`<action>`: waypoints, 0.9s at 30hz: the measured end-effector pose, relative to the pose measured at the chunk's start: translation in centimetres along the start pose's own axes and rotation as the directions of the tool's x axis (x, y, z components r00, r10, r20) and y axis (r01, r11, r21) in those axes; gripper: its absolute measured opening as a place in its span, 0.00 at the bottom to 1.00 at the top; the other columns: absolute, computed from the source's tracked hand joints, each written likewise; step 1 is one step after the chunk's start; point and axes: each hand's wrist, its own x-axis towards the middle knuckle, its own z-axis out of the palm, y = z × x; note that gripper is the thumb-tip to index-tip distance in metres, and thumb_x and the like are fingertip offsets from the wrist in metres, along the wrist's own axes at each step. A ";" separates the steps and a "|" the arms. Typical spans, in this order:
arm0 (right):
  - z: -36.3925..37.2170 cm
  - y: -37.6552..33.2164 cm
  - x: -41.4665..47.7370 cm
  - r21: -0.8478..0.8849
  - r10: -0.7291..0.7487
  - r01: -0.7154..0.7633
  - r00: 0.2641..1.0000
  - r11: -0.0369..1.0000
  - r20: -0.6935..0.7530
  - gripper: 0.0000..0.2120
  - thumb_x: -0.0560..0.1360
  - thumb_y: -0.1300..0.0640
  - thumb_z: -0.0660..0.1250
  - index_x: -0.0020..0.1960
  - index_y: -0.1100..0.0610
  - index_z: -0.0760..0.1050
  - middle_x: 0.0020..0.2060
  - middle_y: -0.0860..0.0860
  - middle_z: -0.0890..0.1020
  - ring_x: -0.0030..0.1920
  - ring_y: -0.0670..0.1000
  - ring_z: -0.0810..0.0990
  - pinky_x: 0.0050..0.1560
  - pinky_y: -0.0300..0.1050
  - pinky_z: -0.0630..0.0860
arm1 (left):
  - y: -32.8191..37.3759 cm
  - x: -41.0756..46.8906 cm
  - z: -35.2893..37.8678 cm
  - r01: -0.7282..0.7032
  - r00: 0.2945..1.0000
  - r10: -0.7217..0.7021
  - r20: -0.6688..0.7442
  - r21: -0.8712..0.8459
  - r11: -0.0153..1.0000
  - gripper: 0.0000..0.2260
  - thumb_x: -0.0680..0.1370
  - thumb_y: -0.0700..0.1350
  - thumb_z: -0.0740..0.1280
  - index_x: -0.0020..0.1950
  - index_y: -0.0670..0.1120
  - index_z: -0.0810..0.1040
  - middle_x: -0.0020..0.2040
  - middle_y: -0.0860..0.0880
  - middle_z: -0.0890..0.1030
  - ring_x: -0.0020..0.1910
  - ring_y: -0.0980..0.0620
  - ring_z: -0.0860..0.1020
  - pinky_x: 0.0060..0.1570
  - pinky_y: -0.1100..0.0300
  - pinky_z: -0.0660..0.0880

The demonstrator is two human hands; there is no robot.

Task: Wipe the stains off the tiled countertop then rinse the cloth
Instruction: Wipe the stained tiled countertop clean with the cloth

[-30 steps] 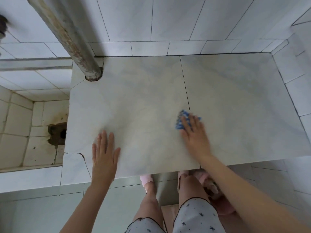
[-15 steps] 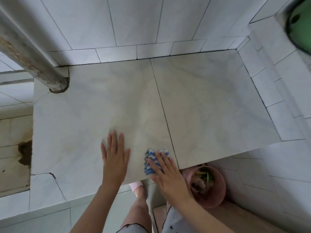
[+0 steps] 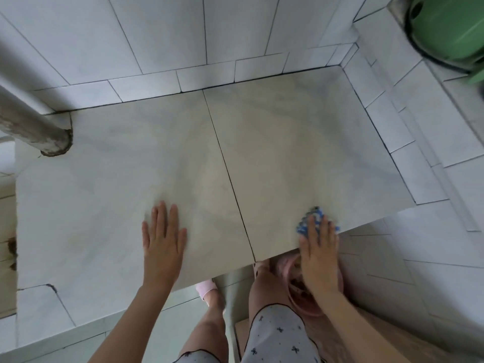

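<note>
The pale marbled tiled countertop (image 3: 275, 142) fills the middle of the head view, with a dark grout line down its centre. A blue-and-white cloth (image 3: 311, 218) lies at the counter's front right edge. My right hand (image 3: 318, 247) presses flat on the cloth with straight fingers, covering most of it. To the left, my left hand (image 3: 163, 237) rests flat on the counter, fingers straight, holding nothing. Brownish staining shows at the far left edge (image 3: 11, 248).
A rusty grey pipe (image 3: 34, 129) meets the counter at its back left corner. A green tub (image 3: 450, 30) sits on a raised ledge at top right. A pink pot (image 3: 301, 292) stands on the floor below the counter edge. Tiled walls close the back and right.
My right hand slid the cloth from the middle of the counter to the front centre, then right along the front edge. My left hand stayed flat. The view turned right.
</note>
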 end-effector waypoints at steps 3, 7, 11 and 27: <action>1.4 -5.1 -3.4 0.099 -0.196 0.191 0.980 0.977 0.036 0.25 0.82 0.46 0.40 0.76 0.54 0.53 0.76 0.57 0.52 0.76 0.58 0.48 0.73 0.54 0.49 | 1.7 1.1 -0.1 -0.007 1.000 0.007 0.000 -0.056 0.998 0.27 0.79 0.56 0.43 0.77 0.48 0.51 0.78 0.47 0.48 0.76 0.55 0.40 0.73 0.55 0.36; 1.6 -7.6 -4.4 0.101 -0.428 0.421 0.901 0.902 0.070 0.24 0.82 0.45 0.42 0.75 0.51 0.57 0.75 0.54 0.58 0.75 0.54 0.54 0.72 0.50 0.52 | 3.7 3.0 0.2 -0.046 0.999 0.046 0.007 -0.057 0.997 0.28 0.79 0.57 0.42 0.77 0.48 0.50 0.78 0.47 0.47 0.76 0.53 0.42 0.74 0.52 0.39; 0.4 -2.7 0.4 0.024 -0.458 0.458 0.886 0.889 0.074 0.25 0.82 0.45 0.38 0.76 0.52 0.55 0.75 0.54 0.56 0.76 0.55 0.50 0.74 0.50 0.49 | 5.1 4.7 0.5 -0.039 0.999 0.041 0.019 -0.068 0.997 0.29 0.78 0.58 0.41 0.77 0.48 0.49 0.78 0.47 0.46 0.76 0.53 0.42 0.74 0.51 0.40; 0.1 -9.5 8.2 0.085 -0.529 0.528 0.849 0.845 -0.014 0.25 0.82 0.45 0.43 0.76 0.51 0.53 0.76 0.54 0.54 0.76 0.55 0.48 0.74 0.50 0.46 | 5.4 8.9 1.5 0.000 0.997 0.000 -0.076 0.003 1.000 0.28 0.80 0.56 0.46 0.77 0.45 0.52 0.77 0.46 0.51 0.76 0.51 0.47 0.74 0.55 0.41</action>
